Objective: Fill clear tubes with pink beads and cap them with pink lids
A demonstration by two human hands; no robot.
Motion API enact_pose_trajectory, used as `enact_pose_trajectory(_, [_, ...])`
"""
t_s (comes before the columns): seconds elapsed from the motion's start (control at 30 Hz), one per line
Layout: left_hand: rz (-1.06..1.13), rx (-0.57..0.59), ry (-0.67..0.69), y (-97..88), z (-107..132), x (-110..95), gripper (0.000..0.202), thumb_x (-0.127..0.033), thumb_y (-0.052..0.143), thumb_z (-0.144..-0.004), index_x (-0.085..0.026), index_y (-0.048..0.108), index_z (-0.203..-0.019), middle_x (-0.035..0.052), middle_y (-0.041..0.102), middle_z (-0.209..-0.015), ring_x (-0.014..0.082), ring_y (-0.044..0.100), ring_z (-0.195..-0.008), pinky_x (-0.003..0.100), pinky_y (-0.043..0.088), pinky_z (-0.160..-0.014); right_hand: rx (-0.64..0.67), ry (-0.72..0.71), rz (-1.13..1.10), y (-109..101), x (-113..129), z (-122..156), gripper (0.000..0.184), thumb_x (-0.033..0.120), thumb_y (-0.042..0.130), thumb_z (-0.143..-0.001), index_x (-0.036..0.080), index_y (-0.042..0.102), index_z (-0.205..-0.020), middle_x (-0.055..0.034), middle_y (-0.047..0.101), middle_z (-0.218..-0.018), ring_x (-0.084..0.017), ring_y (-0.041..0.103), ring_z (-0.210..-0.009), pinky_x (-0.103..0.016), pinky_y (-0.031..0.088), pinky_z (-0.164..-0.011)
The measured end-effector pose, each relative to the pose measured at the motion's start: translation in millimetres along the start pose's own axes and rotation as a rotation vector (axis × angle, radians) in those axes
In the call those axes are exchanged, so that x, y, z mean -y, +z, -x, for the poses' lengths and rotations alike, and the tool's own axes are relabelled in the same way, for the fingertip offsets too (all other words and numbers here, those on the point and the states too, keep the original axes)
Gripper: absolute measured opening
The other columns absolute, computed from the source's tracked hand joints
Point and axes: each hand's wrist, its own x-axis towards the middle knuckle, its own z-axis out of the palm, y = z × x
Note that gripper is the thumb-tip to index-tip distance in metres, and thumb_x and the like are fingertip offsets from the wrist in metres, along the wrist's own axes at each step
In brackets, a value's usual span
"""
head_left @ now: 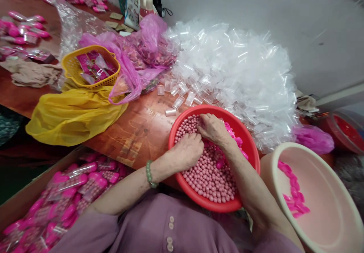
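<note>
Both my hands are inside a red bowl filled with small pink beads. My left hand, with a green bead bracelet on its wrist, rests knuckles-up on the beads, fingers curled under; what they hold is hidden. My right hand lies at the far side of the bowl, fingers bent down into the beads and close to my left fingertips. Bright pink caps show along the bowl's right inner edge.
A big heap of clear small tubes lies behind the bowl. At right stands a pale pink basin with pink caps. A yellow basket, yellow bag and pink bags lie left. A box of filled pink tubes sits lower left.
</note>
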Motion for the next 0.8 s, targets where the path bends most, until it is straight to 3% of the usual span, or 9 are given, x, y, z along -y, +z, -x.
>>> enact_pose_trajectory(0.1, [0.084,0.008,0.057,0.3,4,-12,0.028,-0.011,0.039,-0.091,-0.009,0.062,-0.105,0.0160,0.063,-0.112,0.0252,0.057,-0.110,0.041,0.049,-0.096,0.030,-0.031,0.012,-1,-2,-2,0.033,0.021,0.056,-0.086,0.009,0.060,-0.117,-0.0169,0.069,-0.108,-0.029,0.061,-0.100,-0.038,0.045,-0.088])
enact_pose_trajectory(0.2, [0.154,-0.047,0.042,-5.4,6,-11,0.026,-0.011,0.038,-0.091,-0.011,0.062,-0.103,0.0142,0.064,-0.109,0.0240,0.059,-0.108,0.040,0.048,-0.099,0.042,-0.052,0.006,-5,-9,-3,0.031,0.019,0.057,-0.085,0.011,0.061,-0.115,-0.0145,0.069,-0.107,-0.028,0.060,-0.099,-0.037,0.045,-0.088])
enact_pose_trajectory(0.3, [0.157,-0.132,-0.176,-9.2,7,-6,0.032,-0.010,0.039,-0.089,-0.003,0.057,-0.114,0.0217,0.059,-0.124,0.0297,0.052,-0.126,0.045,0.040,-0.110,0.067,-0.070,0.049,-10,-12,-3,0.022,0.020,0.053,-0.089,0.012,0.063,-0.107,-0.0142,0.068,-0.105,-0.027,0.059,-0.096,-0.036,0.046,-0.084])
enact_pose_trajectory(0.37, [0.172,-0.155,-0.326,-8.2,5,-5,0.046,-0.007,0.041,-0.085,0.005,0.046,-0.129,0.0302,0.046,-0.141,0.0344,0.041,-0.138,0.048,0.035,-0.115,0.106,-0.112,0.142,-12,-8,-2,0.019,0.016,0.048,-0.091,0.012,0.065,-0.100,-0.0151,0.067,-0.102,-0.027,0.058,-0.094,-0.036,0.046,-0.082])
enact_pose_trajectory(0.43, [0.201,-0.144,-0.405,-5.4,1,-5,0.057,-0.004,0.042,-0.081,0.010,0.035,-0.136,0.0359,0.034,-0.148,0.0380,0.033,-0.143,0.051,0.033,-0.116,0.165,-0.185,0.218,-11,0,-2,0.023,0.011,0.043,-0.092,0.013,0.066,-0.094,-0.0159,0.067,-0.100,-0.027,0.058,-0.093,-0.038,0.045,-0.083])
enact_pose_trajectory(0.5, [0.238,-0.133,-0.420,-3.2,-4,-6,0.060,-0.004,0.043,-0.079,0.012,0.033,-0.137,0.0375,0.033,-0.148,0.0390,0.032,-0.143,0.052,0.032,-0.115,0.228,-0.246,0.217,-7,8,-2,0.026,0.009,0.041,-0.092,0.013,0.067,-0.091,-0.0162,0.068,-0.100,-0.026,0.059,-0.092,-0.039,0.045,-0.085])
enact_pose_trajectory(0.63, [0.347,-0.113,-0.420,-5.1,-12,-3,0.058,-0.003,0.044,-0.077,0.012,0.038,-0.132,0.0352,0.045,-0.139,0.0359,0.043,-0.136,0.048,0.032,-0.116,0.286,-0.309,-0.015,2,14,-3,0.024,0.005,0.045,-0.088,0.012,0.068,-0.093,-0.0147,0.069,-0.100,-0.025,0.061,-0.096,-0.037,0.046,-0.091])
enact_pose_trajectory(0.73, [0.436,-0.083,-0.455,-10.4,-13,0,0.068,-0.005,0.045,-0.077,0.017,0.027,-0.139,0.0371,0.039,-0.143,0.0382,0.038,-0.140,0.046,0.029,-0.118,0.297,-0.362,-0.406,7,9,-2,0.030,0.001,0.052,-0.076,0.013,0.068,-0.097,-0.0121,0.070,-0.105,-0.023,0.061,-0.101,-0.035,0.046,-0.095])
enact_pose_trajectory(0.8, [0.472,-0.061,-0.463,-12.9,-12,3,0.071,-0.005,0.046,-0.077,0.019,0.024,-0.140,0.0382,0.036,-0.145,0.0388,0.035,-0.142,0.045,0.028,-0.119,0.297,-0.361,-0.548,9,7,0,0.036,0.000,0.053,-0.071,0.012,0.068,-0.101,-0.0108,0.070,-0.107,-0.023,0.062,-0.101,-0.035,0.048,-0.094])
